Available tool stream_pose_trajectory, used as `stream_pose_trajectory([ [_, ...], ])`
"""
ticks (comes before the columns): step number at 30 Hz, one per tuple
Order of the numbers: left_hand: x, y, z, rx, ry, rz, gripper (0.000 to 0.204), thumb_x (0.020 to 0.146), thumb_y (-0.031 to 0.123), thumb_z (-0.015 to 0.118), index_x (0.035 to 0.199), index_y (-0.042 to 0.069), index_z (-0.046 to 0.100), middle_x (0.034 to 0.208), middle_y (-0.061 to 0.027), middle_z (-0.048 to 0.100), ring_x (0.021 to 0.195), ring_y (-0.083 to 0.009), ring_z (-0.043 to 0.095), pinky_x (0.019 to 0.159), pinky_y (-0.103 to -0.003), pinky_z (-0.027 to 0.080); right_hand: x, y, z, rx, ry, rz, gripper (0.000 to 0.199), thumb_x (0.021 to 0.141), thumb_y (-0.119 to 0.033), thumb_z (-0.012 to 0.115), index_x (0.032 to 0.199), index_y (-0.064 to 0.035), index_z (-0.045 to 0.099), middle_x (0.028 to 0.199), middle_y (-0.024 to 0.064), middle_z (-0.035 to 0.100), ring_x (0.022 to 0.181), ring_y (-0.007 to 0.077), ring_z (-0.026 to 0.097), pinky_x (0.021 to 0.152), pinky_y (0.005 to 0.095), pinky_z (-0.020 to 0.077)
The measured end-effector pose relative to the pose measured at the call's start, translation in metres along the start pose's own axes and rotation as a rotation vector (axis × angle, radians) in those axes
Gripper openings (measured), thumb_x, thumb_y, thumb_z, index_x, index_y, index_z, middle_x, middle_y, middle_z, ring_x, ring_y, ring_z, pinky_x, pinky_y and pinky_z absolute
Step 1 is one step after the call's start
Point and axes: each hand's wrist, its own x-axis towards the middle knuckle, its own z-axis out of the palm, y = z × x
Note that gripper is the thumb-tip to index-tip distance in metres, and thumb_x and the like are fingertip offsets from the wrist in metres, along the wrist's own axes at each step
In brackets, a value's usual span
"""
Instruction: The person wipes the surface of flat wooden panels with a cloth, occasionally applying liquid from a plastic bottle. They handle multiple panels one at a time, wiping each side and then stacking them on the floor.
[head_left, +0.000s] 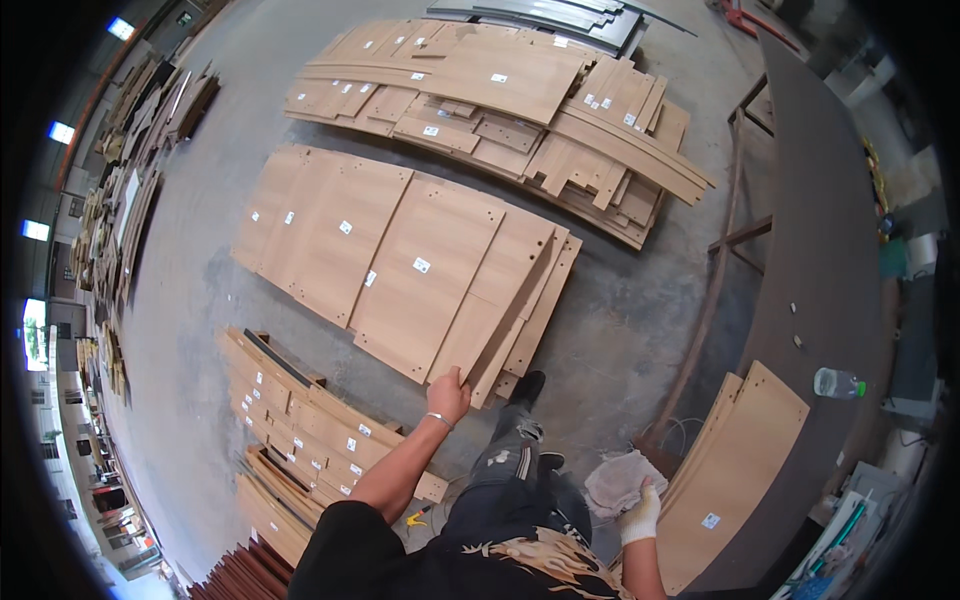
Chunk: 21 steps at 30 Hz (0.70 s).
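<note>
One bare L hand [449, 398] at nr end of long wood panel [500, 275], atop middle stack [320, 220], toward its R side; grip prob. pinching panel's edge, tho finger undersides hidden. Lies fwd & slightly R of that grip, long axis running away from body; L much nearer than R. Gloved R hand [638, 515] low nr R hip, well apart from panel, grip closed round pale rag [618, 480]. To R, dark bench [825, 250] w/ more panels [745, 470] & clear bottle [836, 383] on its side. Lower L, another stack [310, 430], w/ yellow tool [417, 517] nearby.
</note>
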Motion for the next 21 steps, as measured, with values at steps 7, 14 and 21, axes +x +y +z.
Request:
stream_pose_trajectory([
  [7, 0.088, 0.015, 0.127, -0.076, 0.069, -0.275, 0.035, 0.083, 0.008, 0.070, 0.116, 0.001, 0.061, 0.105, -0.0217, 0.072, 0.095, -0.0414, 0.070, 0.081, -0.051, 0.056, 0.027, -0.029, 0.071, -0.188, 0.073, 0.023, 0.059, 0.104, -0.039, 0.064, 0.149, -0.0042, 0.050, 0.149, 0.0150, 0.058, 0.137, 0.0384, 0.055, 0.116, 0.0580, 0.0429],
  [14, 0.110, 0.028, 0.231, 0.050, 0.061, -0.159, 0.076, 0.075, 0.006, 0.076, 0.147, 0.005, 0.051, 0.150, -0.0200, 0.056, 0.134, -0.0373, 0.056, 0.107, -0.051, 0.048, 0.118, -0.015, 0.117, -0.270, 0.055, 0.169, 0.062, 0.104, -0.040, 0.063, 0.154, -0.0074, 0.045, 0.152, 0.0159, 0.054, 0.137, 0.0392, 0.054, 0.115, 0.0584, 0.0440],
  [21, 0.122, 0.065, 0.345, 0.189, -0.218, -0.159, 0.105, 0.080, 0.023, 0.081, 0.166, 0.010, 0.023, 0.174, -0.0204, 0.015, 0.161, -0.0384, 0.014, 0.126, -0.069, 0.009, 0.216, 0.031, 0.064, -0.174, 0.170, 0.396, 0.064, 0.102, -0.037, 0.069, 0.153, -0.0052, 0.046, 0.148, 0.0135, 0.056, 0.136, 0.0338, 0.055, 0.113, 0.0527, 0.0461],
])
